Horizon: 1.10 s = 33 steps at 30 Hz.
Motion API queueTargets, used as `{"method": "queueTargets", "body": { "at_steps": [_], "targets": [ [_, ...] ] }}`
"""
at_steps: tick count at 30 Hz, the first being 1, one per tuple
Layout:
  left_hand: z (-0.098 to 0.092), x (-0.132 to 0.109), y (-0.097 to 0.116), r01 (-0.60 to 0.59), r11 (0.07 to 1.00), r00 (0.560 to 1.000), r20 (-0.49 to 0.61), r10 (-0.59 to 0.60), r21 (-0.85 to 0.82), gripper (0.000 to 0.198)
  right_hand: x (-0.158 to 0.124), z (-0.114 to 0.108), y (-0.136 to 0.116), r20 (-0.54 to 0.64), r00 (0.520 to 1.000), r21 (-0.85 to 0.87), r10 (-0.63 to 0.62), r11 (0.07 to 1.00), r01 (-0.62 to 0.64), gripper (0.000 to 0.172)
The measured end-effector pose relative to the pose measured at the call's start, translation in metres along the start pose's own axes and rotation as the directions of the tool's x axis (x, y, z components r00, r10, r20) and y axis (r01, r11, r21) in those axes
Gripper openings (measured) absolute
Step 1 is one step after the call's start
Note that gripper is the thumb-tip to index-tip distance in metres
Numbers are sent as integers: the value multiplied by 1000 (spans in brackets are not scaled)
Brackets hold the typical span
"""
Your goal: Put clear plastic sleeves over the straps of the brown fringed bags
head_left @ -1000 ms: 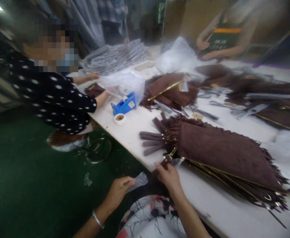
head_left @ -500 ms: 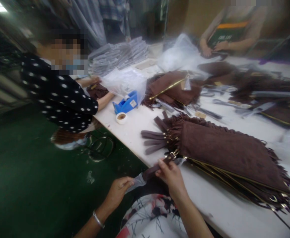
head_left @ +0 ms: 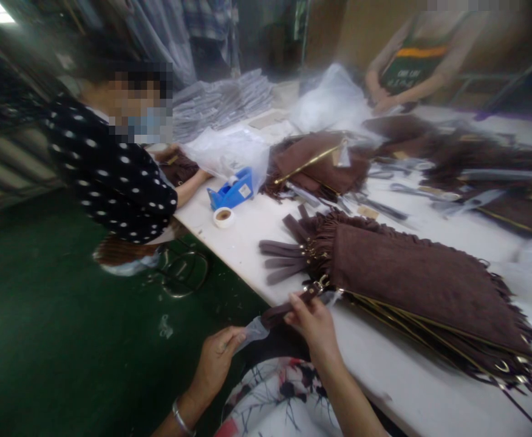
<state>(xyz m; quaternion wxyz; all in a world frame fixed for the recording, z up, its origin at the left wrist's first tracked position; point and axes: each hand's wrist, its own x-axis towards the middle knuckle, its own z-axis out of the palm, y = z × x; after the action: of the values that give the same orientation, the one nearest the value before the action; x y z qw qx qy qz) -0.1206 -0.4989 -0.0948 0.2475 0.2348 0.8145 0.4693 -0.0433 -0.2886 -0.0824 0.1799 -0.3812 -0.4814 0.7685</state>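
Note:
My left hand point(head_left: 220, 352) pinches a small clear plastic sleeve point(head_left: 255, 329) that covers the lower end of a brown wrist strap point(head_left: 275, 314). Higher up, near the gold clasp point(head_left: 319, 283), my right hand point(head_left: 312, 321) grips the same strap between thumb and fingers. The clasp joins the strap to a stack of brown fringed bags point(head_left: 402, 267) with gold zips, lying on the white table. Several more strap loops point(head_left: 282, 261) stick out from the stack's left end.
A blue tape dispenser point(head_left: 233, 191) and a tape roll point(head_left: 223, 217) sit near the table edge point(head_left: 229, 261). A co-worker in a dotted top point(head_left: 111, 176) handles clear plastic at left; another person point(head_left: 412, 67) stands across the table. More brown bags point(head_left: 320, 161) lie beyond.
My hands keep their hold on the strap and sleeve, with only slight movement. The co-worker at left leans a little to the right; the far person's hands have shifted.

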Motion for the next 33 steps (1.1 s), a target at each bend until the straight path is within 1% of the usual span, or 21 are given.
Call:
{"method": "queueTargets", "body": {
  "at_steps": [6, 10, 14, 17, 19, 22, 25, 28, 30, 33],
  "targets": [
    [5, -3, 3, -80, 984, 991, -96, 96, 161, 24, -2, -1, -5, 19, 999, -82, -27, 996, 28, 42],
    [9, -8, 6, -113, 950, 977, -140, 160, 293, 22, -4, -1, -7, -20, 999, -144, -49, 989, 45, 42],
    [13, -12, 8, -163, 912, 961, -150, 233, 376, 21, -4, 0, -6, -15, 999, -80, -35, 996, 34, 42],
    [16, -13, 10, -193, 911, 953, -152, 263, 365, 21, -3, -1, -6, -4, 1000, -19, 9, 1000, -9, 45],
    [16, -14, 11, -202, 917, 952, -149, 266, 343, 21, -3, -2, -7, 6, 1000, -21, 30, 999, -30, 48],
    [16, -15, 11, -207, 918, 956, -132, 263, 337, 22, -6, -2, -7, 3, 999, -108, 33, 994, -32, 52],
    [16, -16, 8, -207, 918, 956, -129, 263, 339, 23, -12, 1, -7, 4, 1000, -196, 20, 980, -19, 51],
    [16, -15, 7, -211, 917, 955, -129, 267, 340, 22, -18, 7, -6, 22, 999, -223, 24, 975, -18, 49],
    [16, -15, 7, -202, 920, 957, -130, 258, 335, 22, -20, 10, -4, 21, 999, -219, 44, 975, -39, 49],
    [15, -16, 9, -159, 940, 967, -143, 209, 301, 21, -22, 10, -1, 60, 996, -149, 61, 987, -51, 48]
  ]
}}
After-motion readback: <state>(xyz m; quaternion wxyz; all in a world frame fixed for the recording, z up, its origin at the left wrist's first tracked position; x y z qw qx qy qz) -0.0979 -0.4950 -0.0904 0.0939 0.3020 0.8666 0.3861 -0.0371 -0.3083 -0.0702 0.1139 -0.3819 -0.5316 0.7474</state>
